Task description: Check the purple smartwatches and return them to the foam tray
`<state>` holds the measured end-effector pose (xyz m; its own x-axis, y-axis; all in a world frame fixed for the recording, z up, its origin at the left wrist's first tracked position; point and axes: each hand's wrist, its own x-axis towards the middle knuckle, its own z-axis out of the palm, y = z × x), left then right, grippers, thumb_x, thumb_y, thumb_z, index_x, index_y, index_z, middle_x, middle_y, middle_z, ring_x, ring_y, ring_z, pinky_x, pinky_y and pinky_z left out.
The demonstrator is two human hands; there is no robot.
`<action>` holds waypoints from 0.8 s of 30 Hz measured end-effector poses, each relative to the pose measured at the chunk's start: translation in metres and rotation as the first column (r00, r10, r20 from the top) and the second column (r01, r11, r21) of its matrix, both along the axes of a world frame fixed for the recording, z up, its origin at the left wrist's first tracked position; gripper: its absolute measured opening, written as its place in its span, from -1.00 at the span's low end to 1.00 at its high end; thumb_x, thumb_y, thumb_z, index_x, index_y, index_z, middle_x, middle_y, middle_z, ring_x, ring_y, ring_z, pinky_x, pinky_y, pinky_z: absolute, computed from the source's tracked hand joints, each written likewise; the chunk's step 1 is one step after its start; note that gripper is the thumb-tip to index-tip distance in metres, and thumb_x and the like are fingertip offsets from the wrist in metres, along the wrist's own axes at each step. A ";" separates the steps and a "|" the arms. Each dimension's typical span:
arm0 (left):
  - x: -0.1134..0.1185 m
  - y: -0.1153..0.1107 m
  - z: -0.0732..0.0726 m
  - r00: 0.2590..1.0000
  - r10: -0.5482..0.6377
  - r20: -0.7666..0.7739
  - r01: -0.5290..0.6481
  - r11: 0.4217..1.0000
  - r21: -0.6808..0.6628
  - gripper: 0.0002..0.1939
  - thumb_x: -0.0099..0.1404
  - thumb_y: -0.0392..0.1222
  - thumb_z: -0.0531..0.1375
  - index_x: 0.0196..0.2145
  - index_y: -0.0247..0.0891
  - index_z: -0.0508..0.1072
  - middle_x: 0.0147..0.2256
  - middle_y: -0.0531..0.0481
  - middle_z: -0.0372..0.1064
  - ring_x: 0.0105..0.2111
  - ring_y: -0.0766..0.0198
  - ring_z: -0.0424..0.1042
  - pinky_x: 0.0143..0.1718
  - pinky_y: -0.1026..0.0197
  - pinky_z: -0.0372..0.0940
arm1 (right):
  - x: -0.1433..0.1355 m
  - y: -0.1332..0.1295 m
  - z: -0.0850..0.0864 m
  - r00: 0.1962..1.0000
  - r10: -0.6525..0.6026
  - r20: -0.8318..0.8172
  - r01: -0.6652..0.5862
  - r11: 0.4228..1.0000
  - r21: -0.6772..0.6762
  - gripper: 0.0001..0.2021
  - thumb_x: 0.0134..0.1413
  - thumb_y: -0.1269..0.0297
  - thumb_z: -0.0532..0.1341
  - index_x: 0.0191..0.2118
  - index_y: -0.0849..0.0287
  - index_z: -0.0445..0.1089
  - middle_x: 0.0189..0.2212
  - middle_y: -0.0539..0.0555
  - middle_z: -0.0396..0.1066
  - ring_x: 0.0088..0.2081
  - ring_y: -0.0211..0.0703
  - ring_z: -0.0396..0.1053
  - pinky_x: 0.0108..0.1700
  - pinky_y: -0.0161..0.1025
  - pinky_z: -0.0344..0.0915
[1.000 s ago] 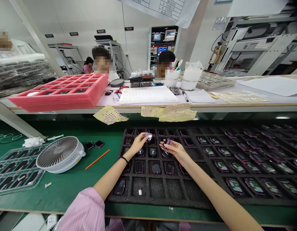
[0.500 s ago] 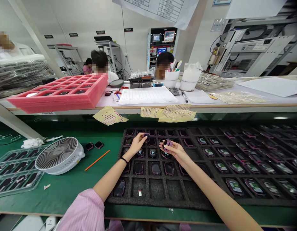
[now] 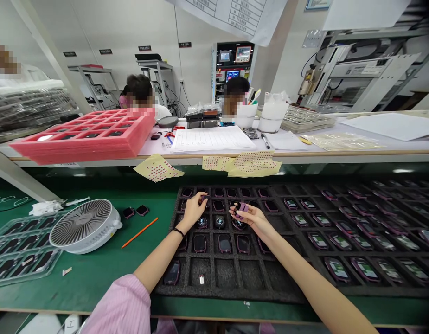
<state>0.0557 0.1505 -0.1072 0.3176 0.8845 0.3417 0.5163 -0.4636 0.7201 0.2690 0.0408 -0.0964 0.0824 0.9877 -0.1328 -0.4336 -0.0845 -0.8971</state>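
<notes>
My left hand pinches a purple-framed smartwatch body over the back left part of a black foam tray. My fingers cover part of that watch. To its right, my right hand is closed on a purple smartwatch case, lifted above the tray. Below the hands, several smartwatches lie in the tray's pockets, among them one with a lit dial and one with a dark screen. A small white and red scrap rests in a front pocket.
A white round fan stands on the green mat at left, beside an orange stick and two loose watches. Clear plastic trays lie farther left. A shelf behind carries a pink foam tray and papers. Other people sit beyond it.
The watch in my left hand has turned and moved slightly left, so its dark face shows less. My right hand holds its case almost still.
</notes>
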 end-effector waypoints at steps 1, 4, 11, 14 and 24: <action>0.000 0.000 0.000 1.000 0.005 -0.004 -0.005 1.000 -0.003 -0.79 0.24 -0.27 0.15 -0.15 -0.18 0.45 -0.45 0.06 0.37 -0.41 0.27 0.38 -0.30 0.26 0.25 | 0.000 0.000 0.000 1.000 0.002 0.002 -0.002 1.000 -0.001 -0.60 -0.35 0.30 0.49 -0.25 0.19 0.51 -0.24 0.13 0.57 -0.15 0.04 0.51 0.03 0.00 0.37; 0.001 0.001 0.000 1.000 0.009 -0.006 -0.009 1.000 -0.008 -0.79 0.24 -0.27 0.14 -0.15 -0.18 0.43 -0.44 0.07 0.38 -0.41 0.29 0.39 -0.30 0.28 0.26 | 0.000 -0.001 0.000 1.000 0.005 0.005 -0.005 1.000 0.007 -0.61 -0.34 0.30 0.48 -0.25 0.19 0.51 -0.25 0.12 0.57 -0.16 0.03 0.52 0.02 -0.01 0.37; 0.001 0.000 0.001 1.000 0.000 -0.009 0.000 1.000 -0.019 -0.80 0.25 -0.24 0.14 -0.15 -0.19 0.43 -0.45 0.07 0.38 -0.41 0.29 0.40 -0.32 0.30 0.27 | 0.002 -0.001 -0.001 1.000 0.015 0.006 -0.015 1.000 0.019 -0.64 -0.29 0.30 0.47 -0.24 0.18 0.51 -0.23 0.12 0.56 -0.14 0.02 0.51 0.03 -0.03 0.37; 0.000 0.000 0.001 1.000 -0.003 -0.009 0.002 1.000 -0.022 -0.79 0.24 -0.24 0.14 -0.14 -0.17 0.43 -0.43 0.07 0.39 -0.40 0.30 0.41 -0.30 0.29 0.28 | 0.002 -0.001 0.000 1.000 0.009 0.003 -0.009 1.000 0.027 -0.63 -0.30 0.30 0.48 -0.24 0.19 0.51 -0.24 0.13 0.56 -0.15 0.05 0.51 0.02 -0.01 0.37; 0.000 0.001 0.001 1.000 -0.007 -0.001 0.007 0.999 -0.032 -0.79 0.23 -0.25 0.14 -0.15 -0.17 0.44 -0.41 0.06 0.41 -0.39 0.29 0.42 -0.26 0.28 0.29 | 0.008 0.003 0.000 0.995 0.014 -0.096 -0.013 1.000 0.010 -0.68 -0.26 0.28 0.44 -0.27 0.22 0.51 -0.21 0.16 0.56 -0.10 0.08 0.49 0.14 0.07 0.26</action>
<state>0.0554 0.1512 -0.1063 0.3242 0.8927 0.3129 0.5136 -0.4439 0.7343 0.2769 0.0435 -0.0961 0.0566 0.9899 -0.1303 -0.5164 -0.0827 -0.8523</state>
